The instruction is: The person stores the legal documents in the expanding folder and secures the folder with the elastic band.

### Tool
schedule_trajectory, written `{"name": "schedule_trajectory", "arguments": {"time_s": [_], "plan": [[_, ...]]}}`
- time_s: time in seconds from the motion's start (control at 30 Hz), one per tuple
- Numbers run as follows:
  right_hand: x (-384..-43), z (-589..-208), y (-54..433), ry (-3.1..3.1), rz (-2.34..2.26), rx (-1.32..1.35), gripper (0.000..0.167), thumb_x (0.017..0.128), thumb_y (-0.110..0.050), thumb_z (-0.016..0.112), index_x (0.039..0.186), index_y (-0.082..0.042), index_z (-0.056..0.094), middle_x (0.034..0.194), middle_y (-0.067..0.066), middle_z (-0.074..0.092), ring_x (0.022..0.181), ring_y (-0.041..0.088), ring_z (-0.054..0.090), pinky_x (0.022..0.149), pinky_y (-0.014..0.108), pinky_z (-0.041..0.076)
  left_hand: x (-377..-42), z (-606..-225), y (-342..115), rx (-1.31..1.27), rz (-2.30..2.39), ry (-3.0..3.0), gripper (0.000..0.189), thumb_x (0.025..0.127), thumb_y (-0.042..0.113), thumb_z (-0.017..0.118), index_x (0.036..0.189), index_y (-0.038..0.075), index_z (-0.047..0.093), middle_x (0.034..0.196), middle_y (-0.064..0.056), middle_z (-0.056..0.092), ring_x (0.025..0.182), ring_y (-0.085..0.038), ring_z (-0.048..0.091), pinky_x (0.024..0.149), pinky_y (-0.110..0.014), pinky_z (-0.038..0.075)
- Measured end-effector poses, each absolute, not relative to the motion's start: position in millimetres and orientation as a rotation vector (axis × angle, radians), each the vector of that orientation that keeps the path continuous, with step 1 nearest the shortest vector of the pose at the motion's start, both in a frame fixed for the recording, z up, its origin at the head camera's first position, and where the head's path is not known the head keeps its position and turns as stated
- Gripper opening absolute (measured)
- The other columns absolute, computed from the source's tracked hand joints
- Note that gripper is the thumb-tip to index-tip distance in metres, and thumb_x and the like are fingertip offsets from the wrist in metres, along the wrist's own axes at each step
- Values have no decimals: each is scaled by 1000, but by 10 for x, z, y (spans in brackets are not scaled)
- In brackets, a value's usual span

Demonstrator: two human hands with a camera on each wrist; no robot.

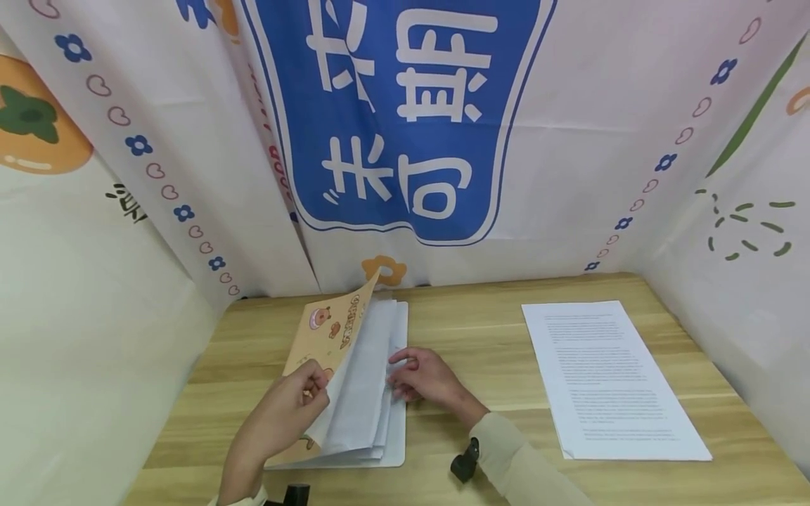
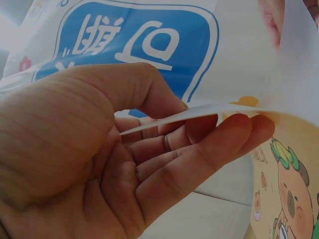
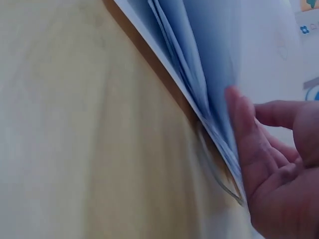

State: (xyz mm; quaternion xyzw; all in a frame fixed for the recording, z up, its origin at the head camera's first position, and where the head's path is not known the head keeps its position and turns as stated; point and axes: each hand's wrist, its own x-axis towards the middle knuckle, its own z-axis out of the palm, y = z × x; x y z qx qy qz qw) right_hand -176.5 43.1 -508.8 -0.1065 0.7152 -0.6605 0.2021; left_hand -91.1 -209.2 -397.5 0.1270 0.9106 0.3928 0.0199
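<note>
Head view: lying on the left half of the wooden table (image 1: 481, 337), a folder (image 1: 354, 372) with an orange cartoon cover (image 1: 325, 334), cover lifted and tilted up to the left. Left hand (image 1: 287, 404) pinching the cover's lower edge, fingers curled round it. Right hand (image 1: 420, 379) resting on the white inner pages (image 1: 367, 379), fingers nearly straight and slightly apart, tips touching the page edges.

Left wrist view adding detail not visible from above: cover edge (image 2: 199, 112) clamped between thumb and fingers (image 2: 214, 144), thumb on top, 4 fingers underneath; capybara print (image 2: 291, 189) showing at lower right.

Right wrist view, blurred: several loose sheets (image 3: 199, 64) fanning apart above the clear bottom flap, fingers (image 3: 244, 134) lying against their edge; exact contact point hard to tell.

Surroundings, head view only: a separate printed sheet (image 1: 610, 379) lying flat on the right, well apart from the folder. Standing behind and at both sides, a patterned backdrop (image 1: 392, 119) with a blue panel and white characters. Raised cover hiding part of the pages from the head camera.
</note>
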Motion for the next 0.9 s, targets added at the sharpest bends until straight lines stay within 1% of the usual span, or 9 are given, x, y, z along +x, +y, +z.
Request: {"name": "schedule_trajectory", "arguments": {"time_s": [0.17,0.27,0.33,0.5,0.57,0.63,0.7,0.8,0.9], "plan": [[-1767,-4984,723,2166,-1659,-459,20,101,-14,63,114,-1,71,90,11,73,76,27,72,63,36,57,-917,-3991,-2079,410,1236,2813,14,94,-5,59,92,8,57,86,0,61,68,-11,54,63,-25,51],[-1757,-4901,940,2240,-1585,-515,22,101,-15,63,115,0,71,94,10,73,79,28,71,68,39,57,-920,-3994,-2078,425,1254,2811,14,93,-6,59,93,8,57,86,0,61,70,-11,54,63,-25,51],[-1750,-4849,1094,2310,-1536,-536,23,102,-16,62,116,0,71,95,9,72,80,27,71,70,39,57,-924,-3999,-2081,430,1258,2815,14,93,-7,59,93,8,58,87,0,62,71,-11,55,63,-25,51],[-1723,-4700,1516,2598,-1321,-555,23,101,-16,62,116,-1,72,98,2,72,86,18,68,78,37,55,-928,-4016,-2095,429,1265,2805,14,94,-6,59,93,8,58,90,-2,64,70,-11,55,64,-25,52],[-1705,-4629,1702,2683,-1225,-518,23,101,-17,63,116,-1,72,98,2,71,86,15,66,79,38,54,-926,-4026,-2099,433,1271,2797,14,94,-6,59,94,8,58,91,-3,64,71,-11,55,66,-26,53],[-1681,-4578,1906,2738,-1124,-469,24,101,-19,64,116,-1,71,97,3,72,85,15,65,77,40,54,-922,-4034,-2100,435,1279,2786,14,94,-6,59,94,8,58,91,-3,64,72,-12,55,68,-26,53],[-1651,-4539,2122,2776,-1030,-405,28,100,-20,64,117,1,69,96,7,72,85,20,67,75,43,54,-917,-4042,-2099,435,1284,2776,13,94,-6,59,94,8,58,92,-3,65,73,-12,55,70,-27,54],[-1614,-4540,2452,2878,-851,-299,34,99,-23,66,118,5,67,99,15,71,89,30,68,74,48,54,-909,-4050,-2100,430,1287,2770,14,94,-6,59,95,8,58,93,-2,65,73,-12,55,71,-27,54],[-1568,-4569,2767,2949,-702,-145,46,97,-26,67,123,12,61,104,26,66,92,40,64,72,55,52,-907,-4057,-2105,433,1282,2771,14,94,-6,58,95,8,58,92,-2,64,72,-11,54,70,-27,53]]}}
